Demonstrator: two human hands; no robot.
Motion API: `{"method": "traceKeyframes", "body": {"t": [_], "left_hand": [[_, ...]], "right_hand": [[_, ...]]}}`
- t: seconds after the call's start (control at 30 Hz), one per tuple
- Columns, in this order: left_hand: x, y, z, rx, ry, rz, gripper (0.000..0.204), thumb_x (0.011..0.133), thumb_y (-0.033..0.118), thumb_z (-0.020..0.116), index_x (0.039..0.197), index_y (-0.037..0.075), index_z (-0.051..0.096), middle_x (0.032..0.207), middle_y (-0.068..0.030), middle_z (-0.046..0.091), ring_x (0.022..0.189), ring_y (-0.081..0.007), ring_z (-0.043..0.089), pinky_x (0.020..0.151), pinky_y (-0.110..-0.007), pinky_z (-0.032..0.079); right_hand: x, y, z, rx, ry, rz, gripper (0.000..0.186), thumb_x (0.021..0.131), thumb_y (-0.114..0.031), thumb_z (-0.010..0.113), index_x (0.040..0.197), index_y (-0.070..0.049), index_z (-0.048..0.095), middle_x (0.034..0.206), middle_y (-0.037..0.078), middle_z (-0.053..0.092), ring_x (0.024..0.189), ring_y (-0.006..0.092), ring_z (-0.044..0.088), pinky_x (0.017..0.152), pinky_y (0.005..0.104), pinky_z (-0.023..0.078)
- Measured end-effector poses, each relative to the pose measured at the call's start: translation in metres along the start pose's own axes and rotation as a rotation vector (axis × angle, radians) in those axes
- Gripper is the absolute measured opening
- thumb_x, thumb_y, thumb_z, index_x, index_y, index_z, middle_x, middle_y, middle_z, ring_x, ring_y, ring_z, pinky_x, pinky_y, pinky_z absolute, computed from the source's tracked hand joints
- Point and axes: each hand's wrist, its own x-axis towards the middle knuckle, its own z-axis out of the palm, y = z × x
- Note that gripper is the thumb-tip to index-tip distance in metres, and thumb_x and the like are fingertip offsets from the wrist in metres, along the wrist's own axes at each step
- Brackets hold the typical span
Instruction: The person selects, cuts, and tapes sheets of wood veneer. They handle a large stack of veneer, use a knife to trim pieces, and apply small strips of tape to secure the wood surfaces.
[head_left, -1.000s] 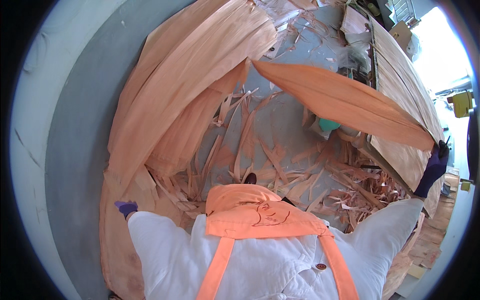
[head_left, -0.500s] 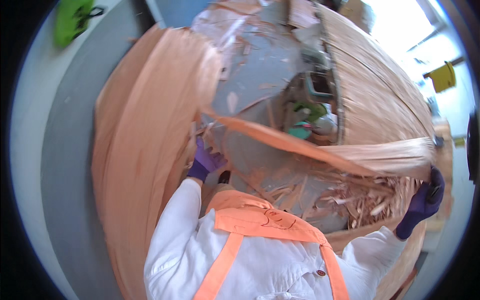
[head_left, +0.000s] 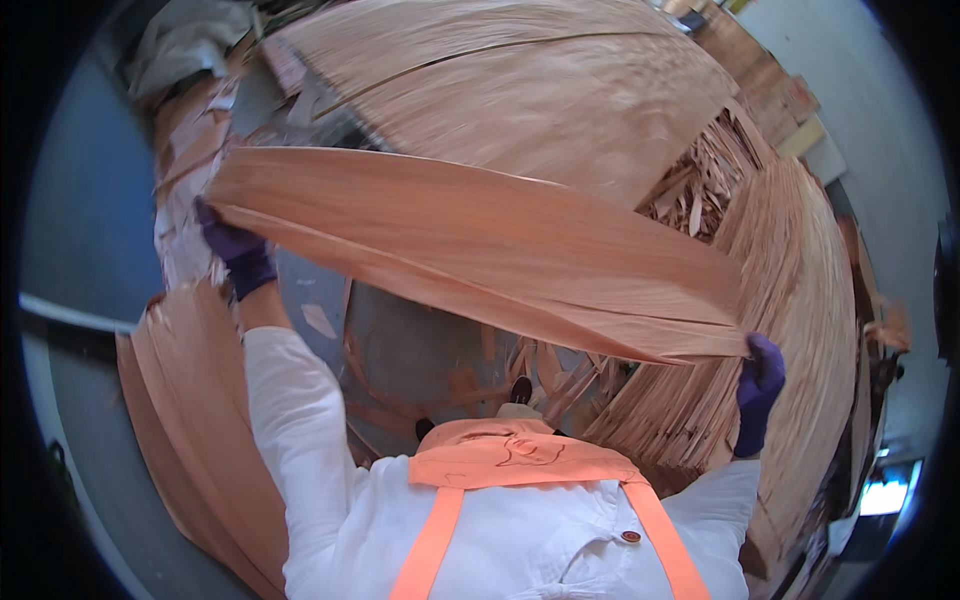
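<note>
A long, thin sheet of reddish-brown wood veneer (head_left: 470,245) stretches across in front of me, bowed and slightly curled along its near edge. At its left end my left hand (head_left: 232,245), in a purple glove, is closed on the sheet's edge; part of the fingers is hidden behind it. My right hand (head_left: 760,385), gloved the same, pinches the right end near the lower corner. The sheet is held up off the stacks, over the floor and the ends of the veneer pile (head_left: 790,290) on the right.
A broad veneer stack (head_left: 560,110) with a thin strip across it lies ahead. Scraps (head_left: 700,190) fill a gap beside it. More veneer sheets (head_left: 195,420) stand at my left. Offcuts litter the grey floor (head_left: 400,330). A pale cloth sack (head_left: 190,45) is at far left.
My view has turned to the right. My left hand, empty and spread before, now grips the sheet's left end. The sheet, trailing from my right hand before, is now spread wide between both hands.
</note>
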Motion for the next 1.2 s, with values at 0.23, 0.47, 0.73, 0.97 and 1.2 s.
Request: {"method": "traceKeyframes", "body": {"t": [0.23,0.47,0.73,0.97,1.2], "left_hand": [[0.073,0.137,-0.018,0.424,-0.32,-0.219,0.042,0.092,0.032,0.042,0.126,0.007,0.045,0.132,-0.0088,0.045,0.119,-0.0213,0.043,0.103,-0.035,0.031],[0.037,0.105,0.065,0.734,0.042,0.019,0.041,0.092,0.033,0.038,0.111,-0.001,0.053,0.11,-0.015,0.058,0.102,-0.0283,0.055,0.092,-0.042,0.041],[0.156,-0.168,0.241,1.066,-0.389,0.198,0.035,0.091,0.03,0.042,0.108,0.002,0.056,0.104,-0.0116,0.059,0.092,-0.024,0.056,0.083,-0.038,0.045],[-0.047,-0.629,0.445,0.923,-0.828,-0.274,0.037,0.089,0.033,0.051,0.102,-0.002,0.058,0.095,-0.0101,0.061,0.086,-0.0191,0.055,0.078,-0.034,0.045],[-0.118,-0.597,0.414,0.973,-0.941,-0.445,0.044,0.091,0.026,0.053,0.125,-0.002,0.047,0.123,-0.0097,0.053,0.109,-0.0174,0.048,0.094,-0.027,0.038]], "right_hand": [[0.05,0.057,0.074,0.347,-0.346,-0.183,0.035,0.061,0.003,0.062,0.094,-0.005,0.061,0.086,0.012,0.064,0.077,0.0314,0.061,0.069,0.0356,0.048],[0.141,0.127,0.094,0.613,-0.528,-0.229,0.04,0.061,0.003,0.064,0.099,-0.008,0.062,0.081,0.012,0.063,0.072,0.0302,0.061,0.064,0.0348,0.048],[0.143,0.216,0.123,0.709,-0.546,0.174,0.032,0.071,0.004,0.063,0.103,-0.002,0.062,0.083,0.012,0.065,0.074,0.0163,0.063,0.067,0.0268,0.049],[0.037,0.289,0.083,0.669,-0.376,0.971,0.021,0.078,-0.009,0.066,0.097,-0.002,0.062,0.078,0.002,0.061,0.066,0.0099,0.056,0.06,0.0245,0.047],[0.146,0.296,0.131,0.776,-0.515,0.941,0.024,0.077,-0.006,0.064,0.1,0.0,0.06,0.086,0.0,0.06,0.078,0.0075,0.054,0.067,0.023,0.044]]}}
